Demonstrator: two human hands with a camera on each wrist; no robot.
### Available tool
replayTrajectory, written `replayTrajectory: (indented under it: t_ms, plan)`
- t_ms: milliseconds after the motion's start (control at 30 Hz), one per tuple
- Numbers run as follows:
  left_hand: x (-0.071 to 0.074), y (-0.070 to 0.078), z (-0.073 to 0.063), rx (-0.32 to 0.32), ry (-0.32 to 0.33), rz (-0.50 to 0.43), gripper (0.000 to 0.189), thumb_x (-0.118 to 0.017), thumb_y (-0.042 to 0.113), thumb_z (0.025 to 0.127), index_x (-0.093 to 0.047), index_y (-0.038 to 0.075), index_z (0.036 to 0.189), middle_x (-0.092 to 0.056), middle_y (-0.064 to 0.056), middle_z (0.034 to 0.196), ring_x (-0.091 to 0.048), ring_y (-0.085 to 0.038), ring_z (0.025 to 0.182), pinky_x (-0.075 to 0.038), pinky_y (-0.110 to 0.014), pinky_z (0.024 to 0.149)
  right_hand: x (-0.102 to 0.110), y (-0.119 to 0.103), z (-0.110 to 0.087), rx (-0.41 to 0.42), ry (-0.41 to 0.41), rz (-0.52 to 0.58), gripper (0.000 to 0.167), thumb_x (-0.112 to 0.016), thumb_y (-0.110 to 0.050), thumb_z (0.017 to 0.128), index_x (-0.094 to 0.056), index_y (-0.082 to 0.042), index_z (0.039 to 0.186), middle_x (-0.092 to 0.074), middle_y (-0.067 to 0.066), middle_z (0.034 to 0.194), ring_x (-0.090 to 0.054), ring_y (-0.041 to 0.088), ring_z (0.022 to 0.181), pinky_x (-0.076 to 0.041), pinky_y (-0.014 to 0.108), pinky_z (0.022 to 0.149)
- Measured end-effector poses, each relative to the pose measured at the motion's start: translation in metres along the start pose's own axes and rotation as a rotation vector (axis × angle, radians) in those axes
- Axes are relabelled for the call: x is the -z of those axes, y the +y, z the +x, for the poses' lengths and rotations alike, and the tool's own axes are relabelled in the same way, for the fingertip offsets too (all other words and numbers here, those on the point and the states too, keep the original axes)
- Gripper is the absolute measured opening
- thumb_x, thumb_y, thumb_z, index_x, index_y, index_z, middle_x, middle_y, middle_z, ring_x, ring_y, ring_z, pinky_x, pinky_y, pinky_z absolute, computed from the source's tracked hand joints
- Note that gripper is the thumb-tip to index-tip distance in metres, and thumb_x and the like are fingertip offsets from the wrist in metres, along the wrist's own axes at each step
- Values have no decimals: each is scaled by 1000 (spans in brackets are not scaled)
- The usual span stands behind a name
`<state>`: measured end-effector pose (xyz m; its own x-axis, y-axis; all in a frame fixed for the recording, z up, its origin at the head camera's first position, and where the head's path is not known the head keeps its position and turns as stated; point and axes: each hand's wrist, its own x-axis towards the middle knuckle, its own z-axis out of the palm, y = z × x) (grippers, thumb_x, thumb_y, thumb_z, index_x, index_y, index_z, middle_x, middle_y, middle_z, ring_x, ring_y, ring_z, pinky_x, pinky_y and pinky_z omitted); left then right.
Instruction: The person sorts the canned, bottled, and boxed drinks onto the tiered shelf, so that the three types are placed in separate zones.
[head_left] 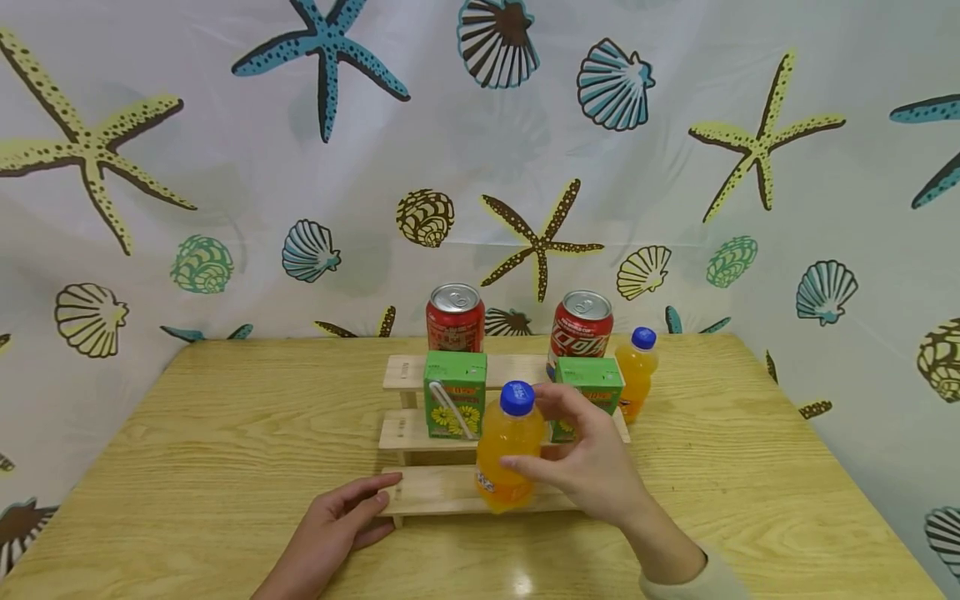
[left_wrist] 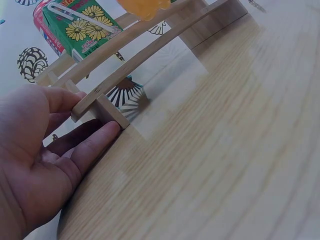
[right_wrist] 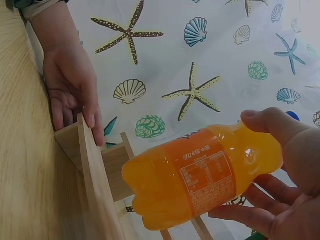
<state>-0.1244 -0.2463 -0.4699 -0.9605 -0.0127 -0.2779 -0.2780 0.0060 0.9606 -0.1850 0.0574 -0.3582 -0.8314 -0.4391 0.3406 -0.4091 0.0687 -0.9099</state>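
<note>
A small bottle of orange drink (head_left: 512, 450) with a blue cap is in my right hand (head_left: 592, 462), thumb and fingers round its upper part. It is over the lowest step of a three-tier wooden rack (head_left: 442, 489); in the right wrist view its lobed base (right_wrist: 142, 187) looks apart from the plank. My left hand (head_left: 330, 533) holds the left end of that lowest step, fingers against plank and leg (left_wrist: 112, 111). Green drink cartons, one left (head_left: 455, 396) and one right (head_left: 588, 379), stand on the middle step; the right one is partly hidden by my hand.
Two red cans, one left (head_left: 455, 321) and one right (head_left: 583, 325), stand on the top step. A second orange drink bottle (head_left: 636, 375) stands at the rack's right, partly hidden by the carton. The wood-grain table (head_left: 262, 425) meets a shell-patterned curtain (head_left: 360, 167) behind.
</note>
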Motion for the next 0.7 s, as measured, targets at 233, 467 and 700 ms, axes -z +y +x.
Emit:
replayTrajectory:
  t_ms: [233,467,700]
  plan:
    - [0,2,0,0,-6,5,43,-57,24,104,-55,7,143,-34,-21,159,-52,-34,134,-58,-36,95,-12,6,0,32,10,52,60,-87,-6,76,-61,-15,129,-64,11,123,-63,21,110,-63,38,81]
    - [-2,3,0,11,44,2,39,-57,19,103,-58,7,140,-39,-19,157,-54,-32,132,-59,-35,92,-26,12,3,41,28,74,58,-87,-8,77,-61,-13,128,-65,9,126,-65,19,114,-62,40,83]
    - [-5,2,1,12,49,-13,38,-56,17,103,-59,6,139,-41,-19,156,-56,-27,129,-59,-35,92,-35,16,2,35,37,136,59,-85,-5,78,-60,-10,131,-64,11,129,-64,17,117,-62,39,85]
